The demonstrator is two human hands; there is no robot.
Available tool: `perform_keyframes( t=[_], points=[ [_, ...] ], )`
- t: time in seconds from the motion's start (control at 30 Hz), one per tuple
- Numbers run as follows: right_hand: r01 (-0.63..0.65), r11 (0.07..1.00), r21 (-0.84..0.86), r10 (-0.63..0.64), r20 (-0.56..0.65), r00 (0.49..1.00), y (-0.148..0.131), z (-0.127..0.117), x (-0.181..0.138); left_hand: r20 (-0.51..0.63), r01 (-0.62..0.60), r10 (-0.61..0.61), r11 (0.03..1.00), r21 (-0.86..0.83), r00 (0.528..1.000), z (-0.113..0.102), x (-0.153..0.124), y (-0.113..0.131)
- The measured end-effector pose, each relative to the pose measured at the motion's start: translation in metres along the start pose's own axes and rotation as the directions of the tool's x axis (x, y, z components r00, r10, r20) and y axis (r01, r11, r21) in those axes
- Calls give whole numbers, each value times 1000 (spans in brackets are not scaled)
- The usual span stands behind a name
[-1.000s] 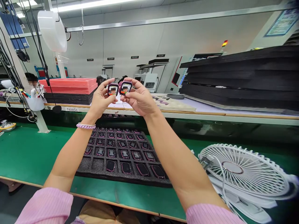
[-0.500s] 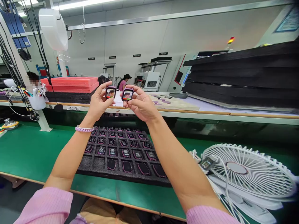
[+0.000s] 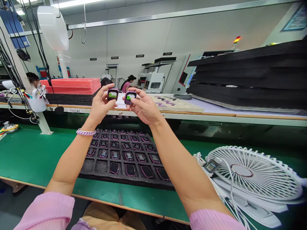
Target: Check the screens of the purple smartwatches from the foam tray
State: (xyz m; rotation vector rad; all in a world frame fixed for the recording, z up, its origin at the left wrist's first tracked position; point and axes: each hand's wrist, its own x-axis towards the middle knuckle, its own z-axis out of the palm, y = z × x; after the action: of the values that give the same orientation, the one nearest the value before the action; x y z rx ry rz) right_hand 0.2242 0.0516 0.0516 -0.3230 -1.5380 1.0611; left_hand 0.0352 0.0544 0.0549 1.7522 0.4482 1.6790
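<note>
Both hands are raised at shelf height, each pinching a smartwatch body without a strap. My left hand [image 3: 102, 101] grips one smartwatch [image 3: 112, 94] by its edges, thumb near the lower rim. My right hand [image 3: 145, 105] grips the other smartwatch [image 3: 130, 97], thumb at its lower right. The two watches are side by side, a small gap apart, and their lit screens show green and white areas. Below my wrists lies a black foam tray [image 3: 96, 172] with rows of purple-rimmed watches in its pockets. Many show white text; the front-row ones are dark. Two front-left pockets hold nothing.
A white fan [image 3: 242, 171] with cables lies on the green bench [image 3: 43, 153] at right. On the shelf [image 3: 216, 116] stand black foam stacks [image 3: 249, 80] and red foam sheets [image 3: 72, 85]. Black cables [image 3: 40, 41] hang at left. Other people sit beyond the shelf.
The watch screens have switched from a camera-like picture to green and white areas. Both hands keep their grip and have barely moved.
</note>
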Motion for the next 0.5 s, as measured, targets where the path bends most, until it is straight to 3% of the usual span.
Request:
perform_keyframes(
  t=[0.27,0.5],
  points=[
    [-28,1000,-4,28,-1,1000,1,1,-5,2,-7,7,1000,-20,1000,-2,-2,-1],
    [-21,1000,7,22,-7,1000,6,3,-6,15,68,-67,997,-35,998,-7,-4,-6]
  ],
)
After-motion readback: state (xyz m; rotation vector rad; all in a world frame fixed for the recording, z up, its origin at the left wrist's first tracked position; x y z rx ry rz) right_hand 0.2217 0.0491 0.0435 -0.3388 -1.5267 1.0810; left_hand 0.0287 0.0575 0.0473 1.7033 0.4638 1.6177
